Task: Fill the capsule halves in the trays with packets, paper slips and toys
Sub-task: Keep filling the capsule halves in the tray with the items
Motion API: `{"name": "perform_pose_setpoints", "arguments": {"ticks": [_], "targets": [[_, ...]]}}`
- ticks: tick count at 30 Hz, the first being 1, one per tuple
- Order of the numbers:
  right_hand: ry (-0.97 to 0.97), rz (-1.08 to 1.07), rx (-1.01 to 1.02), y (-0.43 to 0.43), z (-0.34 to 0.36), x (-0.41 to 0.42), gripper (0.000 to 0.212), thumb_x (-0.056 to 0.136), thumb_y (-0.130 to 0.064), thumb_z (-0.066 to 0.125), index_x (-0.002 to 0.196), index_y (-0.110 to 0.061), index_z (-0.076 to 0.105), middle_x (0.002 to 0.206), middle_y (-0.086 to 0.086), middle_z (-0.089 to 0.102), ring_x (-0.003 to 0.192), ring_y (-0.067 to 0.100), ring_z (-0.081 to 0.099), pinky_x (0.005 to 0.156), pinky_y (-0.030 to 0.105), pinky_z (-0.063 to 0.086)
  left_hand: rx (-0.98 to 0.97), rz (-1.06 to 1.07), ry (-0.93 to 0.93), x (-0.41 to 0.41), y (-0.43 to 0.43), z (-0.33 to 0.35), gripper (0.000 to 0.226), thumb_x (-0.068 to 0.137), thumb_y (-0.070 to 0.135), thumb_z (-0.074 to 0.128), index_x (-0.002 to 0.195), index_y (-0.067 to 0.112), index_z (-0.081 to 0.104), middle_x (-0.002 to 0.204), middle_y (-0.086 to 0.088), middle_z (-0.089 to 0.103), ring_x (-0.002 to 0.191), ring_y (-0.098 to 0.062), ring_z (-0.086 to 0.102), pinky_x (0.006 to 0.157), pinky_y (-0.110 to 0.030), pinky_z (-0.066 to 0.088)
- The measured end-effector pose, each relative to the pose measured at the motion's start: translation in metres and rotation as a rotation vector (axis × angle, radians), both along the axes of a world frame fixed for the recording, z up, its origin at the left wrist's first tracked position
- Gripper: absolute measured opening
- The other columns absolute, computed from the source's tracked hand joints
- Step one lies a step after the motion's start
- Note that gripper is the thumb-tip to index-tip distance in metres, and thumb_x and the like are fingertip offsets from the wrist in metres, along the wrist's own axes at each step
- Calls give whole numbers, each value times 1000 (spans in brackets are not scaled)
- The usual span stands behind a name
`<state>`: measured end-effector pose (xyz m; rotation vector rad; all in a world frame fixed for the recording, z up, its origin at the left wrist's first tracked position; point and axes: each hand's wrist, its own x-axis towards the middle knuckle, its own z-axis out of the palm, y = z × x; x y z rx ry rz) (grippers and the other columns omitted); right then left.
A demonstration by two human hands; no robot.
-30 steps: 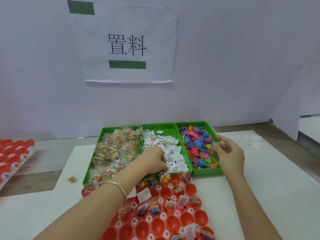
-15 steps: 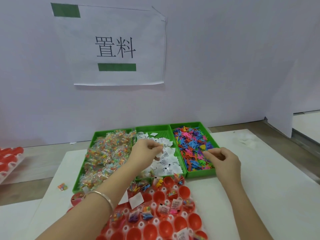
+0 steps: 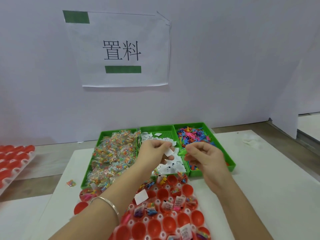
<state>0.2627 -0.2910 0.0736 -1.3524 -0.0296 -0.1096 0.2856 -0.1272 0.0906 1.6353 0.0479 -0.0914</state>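
My left hand [image 3: 154, 153] hovers over the middle green tray [image 3: 156, 131] of white paper slips and pinches one paper slip [image 3: 168, 152]. My right hand [image 3: 206, 156] is raised beside it and pinches a small green toy [image 3: 182, 152]. The left green tray [image 3: 102, 135] holds clear packets [image 3: 112, 156] of coloured bits. The right green tray [image 3: 232, 166] holds several bright plastic toys [image 3: 192, 135]. In front lies the capsule tray with red capsule halves [image 3: 166, 224]; some hold slips, packets and toys, others show bare red insides.
A second tray of red capsule halves [image 3: 12, 163] sits at the far left edge. One loose packet [image 3: 71, 183] lies on the white table left of the green trays. A white wall with a printed sign [image 3: 121, 51] stands right behind the trays.
Both hands lifted from their trays and came together over the middle tray. My left hand now holds a slip up, and my right hand brought a green toy leftward.
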Motion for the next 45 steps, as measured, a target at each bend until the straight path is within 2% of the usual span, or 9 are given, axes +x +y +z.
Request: {"name": "perform_pose_setpoints", "arguments": {"ticks": [7, 16, 19, 22, 26, 28, 34, 39, 45], "targets": [[61, -6, 106, 21, -2, -4, 41, 53, -40, 81, 82, -12, 74, 59, -6, 59, 50, 7, 40, 47, 18, 36, -345, -100, 113, -11, -16, 7, 13, 93, 14, 61, 94, 5, 72, 90, -11, 73, 80, -22, 72, 71, -27, 59], [-31, -151, 90, 26, 0, -7, 51, 63, -51, 75, 94, -11, 69, 66, -5, 64, 52, 6, 53, 47, 19, 44, -604, -14, 76, -27, -39, 22, 18, 97, 9, 52, 96, 9, 70, 94, -4, 76, 92, -16, 69, 91, -29, 53], [-62, -109, 94, 27, 2, -8, 42, 68, -49, 73, 85, -11, 72, 68, 1, 65, 53, 9, 55, 47, 21, 46, -489, 40, -6, -32, -46, 20, 19, 98, 16, 53, 99, 15, 72, 96, 6, 75, 96, -10, 66, 85, -27, 50], [-98, -122, 137, 26, 6, -10, 28, 69, -39, 74, 79, -12, 72, 69, 5, 67, 54, 14, 62, 42, 21, 45, -340, 69, -147, -34, -44, 16, 23, 98, 15, 53, 116, 12, 69, 96, 22, 72, 90, 13, 63, 69, -4, 47], [-116, -153, 203, 14, 14, -9, 20, 71, -25, 73, 76, -8, 65, 68, 8, 71, 56, 20, 69, 37, 20, 45, 146, 92, -345, -19, 8, 10, 30, 98, 24, 54, 126, 31, 60, 123, 22, 59, 118, 4, 55, 96, -17, 45], [-130, -159, 218, 6, 19, -9, 20, 69, -22, 74, 75, -7, 64, 66, 7, 70, 56, 20, 70, 38, 19, 46, 426, 173, -248, -4, 46, 6, 26, 96, 24, 57, 120, 30, 64, 124, 13, 62, 117, -16, 58, 96, -33, 47], [-223, -90, 188, -1, 32, -13, 19, 58, -36, 81, 67, -21, 75, 66, 7, 70, 60, 23, 72, 44, 21, 52, 1055, 2, 78, 21, 121, -19, 28, 80, 45, 74, 93, 21, 68, 94, 6, 69, 86, -14, 63, 80, -31, 55], [-245, -73, 181, -1, 35, -16, 46, 44, -57, 90, 71, -23, 75, 73, 8, 73, 64, 24, 72, 48, 23, 54, 1224, -93, 25, 25, 119, -27, 17, 83, 31, 75, 86, 14, 76, 79, 4, 73, 65, -7, 66, 54, -16, 48], [-241, -52, 178, 2, 33, -19, 44, 49, -56, 88, 74, -22, 76, 77, 8, 74, 65, 23, 72, 49, 24, 54, 1084, 147, -80, 18, 130, -26, 18, 94, 19, 61, 88, 9, 74, 82, 0, 70, 73, -14, 61, 70, -27, 48]]}}
